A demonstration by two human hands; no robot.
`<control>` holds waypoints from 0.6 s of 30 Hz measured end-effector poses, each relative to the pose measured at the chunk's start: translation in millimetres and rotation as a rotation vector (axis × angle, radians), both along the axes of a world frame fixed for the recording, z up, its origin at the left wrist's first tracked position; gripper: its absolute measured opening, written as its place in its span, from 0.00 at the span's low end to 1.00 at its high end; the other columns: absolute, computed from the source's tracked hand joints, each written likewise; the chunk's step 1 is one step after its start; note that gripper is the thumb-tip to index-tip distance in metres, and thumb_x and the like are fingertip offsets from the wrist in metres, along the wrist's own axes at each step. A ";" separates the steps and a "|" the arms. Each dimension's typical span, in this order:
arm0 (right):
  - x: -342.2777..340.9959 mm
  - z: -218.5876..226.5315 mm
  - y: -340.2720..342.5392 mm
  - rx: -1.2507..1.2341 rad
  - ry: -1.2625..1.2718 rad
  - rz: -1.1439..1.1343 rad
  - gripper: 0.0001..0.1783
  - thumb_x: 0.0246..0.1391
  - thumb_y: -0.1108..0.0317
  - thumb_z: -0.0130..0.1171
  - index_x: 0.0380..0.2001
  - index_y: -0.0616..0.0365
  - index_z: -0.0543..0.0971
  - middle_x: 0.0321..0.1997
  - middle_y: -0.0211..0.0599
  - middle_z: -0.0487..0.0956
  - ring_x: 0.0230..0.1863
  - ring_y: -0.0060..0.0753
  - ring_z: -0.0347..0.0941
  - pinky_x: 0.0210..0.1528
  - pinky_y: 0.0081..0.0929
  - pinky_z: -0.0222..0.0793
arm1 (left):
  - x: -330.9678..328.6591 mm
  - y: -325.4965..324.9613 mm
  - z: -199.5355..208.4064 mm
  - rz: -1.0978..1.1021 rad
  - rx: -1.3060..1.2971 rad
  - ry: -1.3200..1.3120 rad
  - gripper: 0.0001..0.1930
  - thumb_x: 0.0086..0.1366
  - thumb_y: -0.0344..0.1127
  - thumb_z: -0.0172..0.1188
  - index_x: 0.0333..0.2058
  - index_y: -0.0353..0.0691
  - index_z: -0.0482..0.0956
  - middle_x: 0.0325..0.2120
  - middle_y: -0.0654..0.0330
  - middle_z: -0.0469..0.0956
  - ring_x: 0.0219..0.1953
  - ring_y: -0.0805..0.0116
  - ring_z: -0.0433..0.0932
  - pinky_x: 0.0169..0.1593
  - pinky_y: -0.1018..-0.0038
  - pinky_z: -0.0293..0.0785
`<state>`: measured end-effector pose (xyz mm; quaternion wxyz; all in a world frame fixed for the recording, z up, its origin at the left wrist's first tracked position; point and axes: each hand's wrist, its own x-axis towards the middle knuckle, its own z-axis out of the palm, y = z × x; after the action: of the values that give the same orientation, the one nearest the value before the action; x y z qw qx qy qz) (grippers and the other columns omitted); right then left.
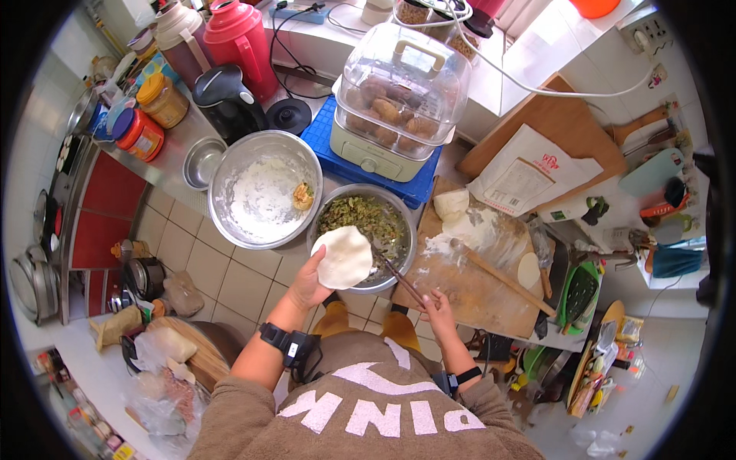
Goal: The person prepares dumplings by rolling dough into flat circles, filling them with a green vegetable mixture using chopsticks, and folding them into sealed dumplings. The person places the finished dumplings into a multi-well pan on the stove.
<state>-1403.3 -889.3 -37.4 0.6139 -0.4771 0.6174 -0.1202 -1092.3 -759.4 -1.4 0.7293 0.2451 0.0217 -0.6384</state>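
A round, flat dough wrapper (345, 258) lies across the fingers of my left hand (310, 282), which grips it by its lower left edge. It hangs over the near left part of a metal bowl of chopped green filling (366, 218). My right hand (439, 316) is closed around a pair of chopsticks (405, 284), whose tips reach into the filling beside the wrapper. On the floured wooden board (437, 295) to the right rest a rolling pin (502, 277), a lump of dough (451, 205) and another flat wrapper (528, 271).
Left of the filling stands a large floury metal bowl (264, 222) with a small yellowish lump in it. Behind, a clear-lidded steamer (387, 153) sits on a blue stand. A black kettle (228, 103) and a red thermos (240, 54) are at the back left. A flour bag (529, 170) leans at the right.
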 end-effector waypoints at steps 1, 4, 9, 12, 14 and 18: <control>3.9 -0.8 6.7 0.051 -0.066 -0.045 0.17 0.65 0.63 0.59 0.50 0.62 0.74 0.38 0.36 0.79 0.37 0.25 0.78 0.34 0.21 0.75 | 4.3 10.3 -5.5 -0.020 0.049 -0.001 0.32 0.72 0.53 0.52 0.67 0.39 0.62 0.64 0.52 0.68 0.65 0.52 0.68 0.68 0.55 0.63; 28.3 5.5 7.5 0.110 -0.157 -0.157 0.13 0.63 0.65 0.61 0.46 0.62 0.75 0.34 0.33 0.79 0.31 0.22 0.76 0.31 0.19 0.73 | 8.7 37.6 -24.0 -0.049 0.123 0.064 0.31 0.72 0.52 0.52 0.67 0.40 0.63 0.63 0.52 0.70 0.64 0.52 0.70 0.67 0.54 0.64; 90.7 26.1 -14.4 -0.330 -0.257 -0.031 0.09 0.62 0.69 0.62 0.41 0.61 0.75 0.31 0.30 0.78 0.25 0.18 0.70 0.26 0.15 0.65 | 6.9 68.4 -49.6 -0.078 0.239 0.084 0.30 0.72 0.52 0.52 0.65 0.41 0.65 0.62 0.52 0.71 0.63 0.51 0.70 0.67 0.53 0.64; 133.9 30.5 -19.5 -0.406 -0.469 0.178 0.08 0.61 0.69 0.63 0.36 0.61 0.76 0.29 0.26 0.77 0.25 0.15 0.68 0.26 0.17 0.62 | 6.6 72.0 -60.0 -0.068 0.262 0.081 0.29 0.72 0.52 0.52 0.65 0.42 0.66 0.61 0.53 0.72 0.63 0.51 0.71 0.67 0.52 0.65; 141.8 37.6 -25.5 -0.577 -0.249 0.322 0.08 0.61 0.69 0.63 0.32 0.62 0.76 0.26 0.24 0.76 0.26 0.15 0.68 0.27 0.17 0.62 | 8.4 70.3 -65.3 -0.060 0.270 0.073 0.29 0.72 0.53 0.52 0.64 0.42 0.67 0.61 0.53 0.72 0.62 0.52 0.71 0.66 0.52 0.65; 125.1 54.6 -45.3 -0.436 -0.299 0.207 0.08 0.62 0.69 0.62 0.32 0.63 0.80 0.25 0.28 0.80 0.27 0.18 0.73 0.30 0.18 0.68 | 11.8 62.6 -73.9 -0.027 0.254 0.080 0.29 0.71 0.55 0.53 0.63 0.42 0.68 0.60 0.54 0.73 0.61 0.53 0.73 0.66 0.53 0.66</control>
<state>-1278.1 -934.6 17.2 0.5902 -0.6351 0.4276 -0.2558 -1080.5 -696.8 -75.3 0.6824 0.3100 0.1284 -0.6494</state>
